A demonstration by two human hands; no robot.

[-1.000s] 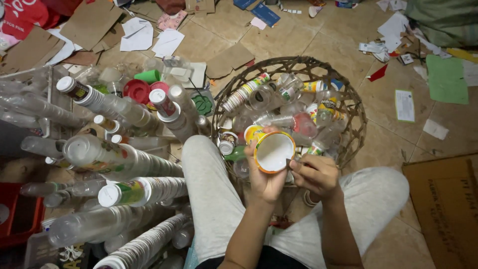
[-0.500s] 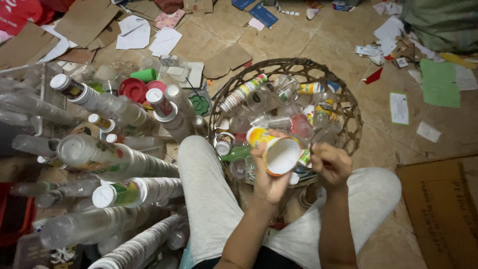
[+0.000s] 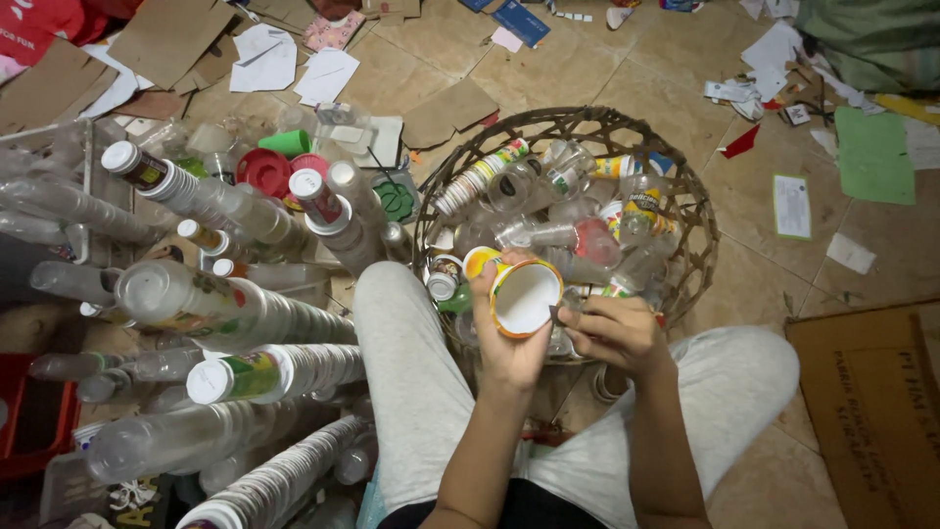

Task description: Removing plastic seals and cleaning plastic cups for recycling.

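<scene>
1. A paper cup (image 3: 524,296) with an orange-and-yellow outside and a white inside is being held just above the near rim of the woven basket (image 3: 685,186), between the person's knees. Its open mouth is facing up toward the camera.
2. The left hand (image 3: 504,333) is wrapping around the cup from the left and below, fingers clamped on its wall.
3. The right hand (image 3: 612,333) is sitting just right of the cup, fingertips pinched together at the cup's right rim edge; a small dark bit is showing at the pinch, and I cannot tell what it is.
4. The basket is lying on the tiled floor (image 3: 607,69) directly beyond the hands. It is holding a loose pile of clear plastic cups (image 3: 548,235) and printed cups, some lying on their sides.
5. The person is sitting with both legs in pale grey trousers (image 3: 411,392) spreading around the basket's near side.
6. To the left, long nested stacks of clear cups (image 3: 245,313) are lying roughly side by side, several capped with printed cups. A red lid (image 3: 262,168) and a green cup (image 3: 286,143) are lying at the far end of these stacks.
7. On the far floor, flattened cardboard pieces (image 3: 166,39) and white paper sheets (image 3: 264,59) are lying scattered. On the right, a green sheet (image 3: 871,157) is lying far, and a brown cardboard box (image 3: 871,411) is sitting near.
</scene>
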